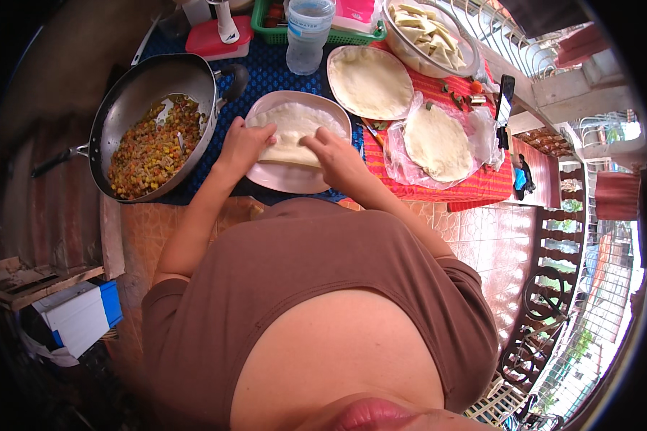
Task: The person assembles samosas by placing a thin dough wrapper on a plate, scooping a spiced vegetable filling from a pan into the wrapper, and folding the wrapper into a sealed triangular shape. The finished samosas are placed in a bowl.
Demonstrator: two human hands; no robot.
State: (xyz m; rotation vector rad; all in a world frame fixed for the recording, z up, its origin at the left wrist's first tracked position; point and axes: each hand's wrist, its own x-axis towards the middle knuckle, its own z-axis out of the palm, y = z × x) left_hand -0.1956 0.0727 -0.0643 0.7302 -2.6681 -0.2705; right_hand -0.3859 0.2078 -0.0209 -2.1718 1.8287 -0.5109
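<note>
A pale dough wrapper (292, 123) lies on a light pink plate (289, 183) in front of me. Its near side is folded over into a straight-edged flap. My left hand (248, 146) pinches the left end of this fold, with fingers bent and thumb on the dough. At the right end, my right hand (331, 154) grips the same fold with curled fingertips. Whether any filling lies inside the fold is hidden. To the left, a deep dark-rimmed pan (133, 90) holds a chopped vegetable filling (151, 154) with a spoon in it.
Flat round wrappers (370, 80) lie on another plate, and one more round wrapper (438, 144) rests on plastic sheeting. Farther back stand a bowl (473, 66) of folded pieces, a water bottle (308, 50), a green basket (269, 34) and a red-lidded container (212, 42). A phone (505, 100) stands at right.
</note>
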